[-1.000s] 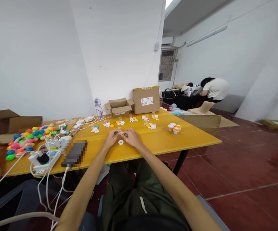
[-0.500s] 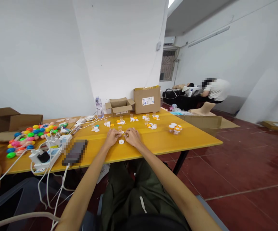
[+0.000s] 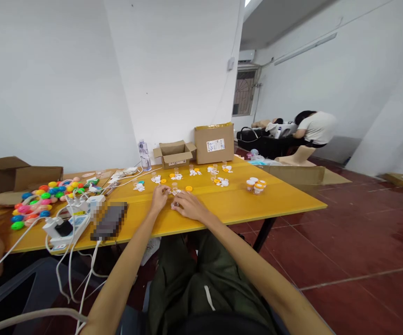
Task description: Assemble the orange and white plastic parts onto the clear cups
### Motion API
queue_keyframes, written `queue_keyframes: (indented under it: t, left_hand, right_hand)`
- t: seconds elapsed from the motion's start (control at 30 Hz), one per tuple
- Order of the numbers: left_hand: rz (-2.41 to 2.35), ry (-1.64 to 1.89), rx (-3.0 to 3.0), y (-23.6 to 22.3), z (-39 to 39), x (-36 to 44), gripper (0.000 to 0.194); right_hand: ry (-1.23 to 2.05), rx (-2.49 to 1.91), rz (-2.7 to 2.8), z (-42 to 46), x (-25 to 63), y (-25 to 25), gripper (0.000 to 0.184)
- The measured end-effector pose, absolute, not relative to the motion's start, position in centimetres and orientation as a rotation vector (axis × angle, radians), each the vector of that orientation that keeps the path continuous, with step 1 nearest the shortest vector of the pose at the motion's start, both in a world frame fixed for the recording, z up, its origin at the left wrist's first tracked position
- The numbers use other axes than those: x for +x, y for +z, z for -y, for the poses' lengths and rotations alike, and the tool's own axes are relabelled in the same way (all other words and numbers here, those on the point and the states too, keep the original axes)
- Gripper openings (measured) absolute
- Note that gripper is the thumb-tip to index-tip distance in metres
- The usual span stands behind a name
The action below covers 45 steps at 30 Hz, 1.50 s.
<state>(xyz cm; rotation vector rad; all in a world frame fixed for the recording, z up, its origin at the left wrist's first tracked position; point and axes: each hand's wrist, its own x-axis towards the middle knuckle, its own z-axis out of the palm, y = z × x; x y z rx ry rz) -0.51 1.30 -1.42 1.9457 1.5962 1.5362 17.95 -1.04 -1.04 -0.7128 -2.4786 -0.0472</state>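
Note:
My right hand (image 3: 188, 204) is at the table's near side, its fingertips closed on a small white disc (image 3: 173, 206) that they partly cover. To its left is my left hand (image 3: 159, 197), fingers curled and pinched together; I cannot make out what is in them. Between and just beyond the hands lie small white pieces (image 3: 176, 191) beside a small see-through cup (image 3: 175, 185). An orange lid (image 3: 188, 189) rests just past my right hand. Farther back are several similar groups of white pieces (image 3: 194, 172) with cups and coloured lids.
Several lidded tubs (image 3: 256, 185) stand in a cluster at right. A small open carton (image 3: 177, 159), a taped box (image 3: 214, 144) and a bottle (image 3: 144, 156) line the wall. At left are a phone (image 3: 109, 221), a power strip (image 3: 74, 228) and colourful balls (image 3: 30, 207). Another person (image 3: 316, 126) sits behind.
My right hand has moved left and toward me, onto the white disc. The orange lid beyond it now shows. My left hand has barely shifted.

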Motion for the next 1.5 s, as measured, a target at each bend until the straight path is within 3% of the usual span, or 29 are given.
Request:
queue_keyframes:
  t: [0.4, 0.67, 1.1, 1.5]
  left_hand:
    - [-1.67, 1.786, 1.619, -1.5, -1.4, -0.9, 0.012]
    - [-1.777, 1.911, 1.526, -1.5, -1.4, -1.1, 0.006]
    - [-1.752, 1.814, 1.605, -1.2, -0.8, -0.7, 0.011]
    - [-1.752, 1.787, 1.65, -1.4, -1.2, -0.9, 0.01]
  right_hand:
    - [-0.209, -0.949, 2.329, -0.6, 15.5, -0.8, 0.017]
    - [-0.312, -0.818, 2.534, -1.3, 13.3, 0.0, 0.027]
    - [-0.293, -1.115, 2.518, -3.9, 14.5, -0.3, 0.035]
    - [-0.253, -1.184, 2.428, -6.0, 17.2, -0.8, 0.03]
